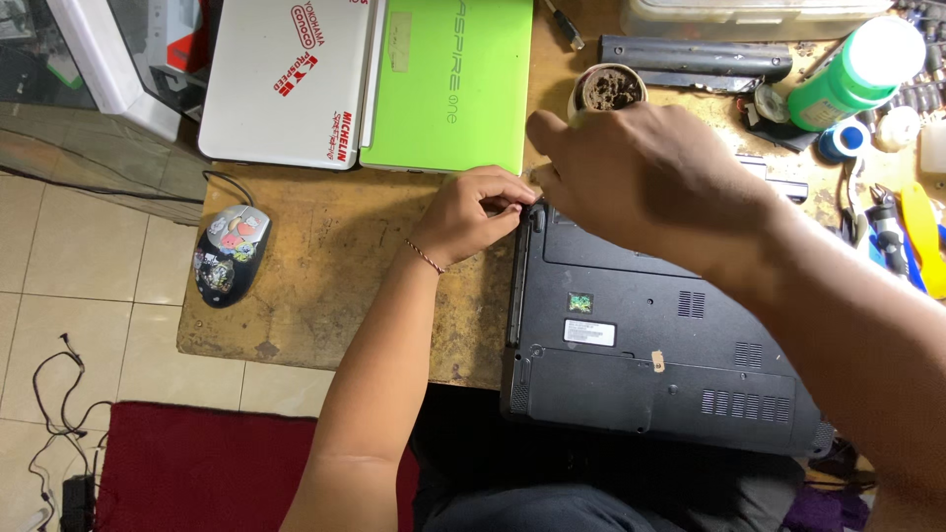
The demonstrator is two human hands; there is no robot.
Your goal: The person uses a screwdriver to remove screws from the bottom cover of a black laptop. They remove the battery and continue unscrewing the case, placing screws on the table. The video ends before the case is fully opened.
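Worn, stained wood makes up the workbench (335,266), which stands over a pale tiled floor with a dark red mat at its foot. On the near right part of the bench lies a black laptop (650,345), turned underside up, its vents and small labels showing and its near edge hanging over the bench toward the person's lap. The left hand (473,212) rests on the wood just beside the laptop's far left corner, its fingers curled close together and pinched at that corner; whatever they grip is too small to make out. The right hand (641,172) hovers over the same corner from the other side, fingers bent downward, and its back hides the fingertips, so whether they hold anything cannot be told. Behind the hands stands a round cup (608,89) with brown crusted contents, partly covered by the right hand. Farther back lie a shut green laptop (448,84) and a white laptop (286,79), both cut off by the top edge. A sticker-covered mouse (232,254) sits well apart to the left. A green bottle (855,71) and blurred tools crowd the far right corner.
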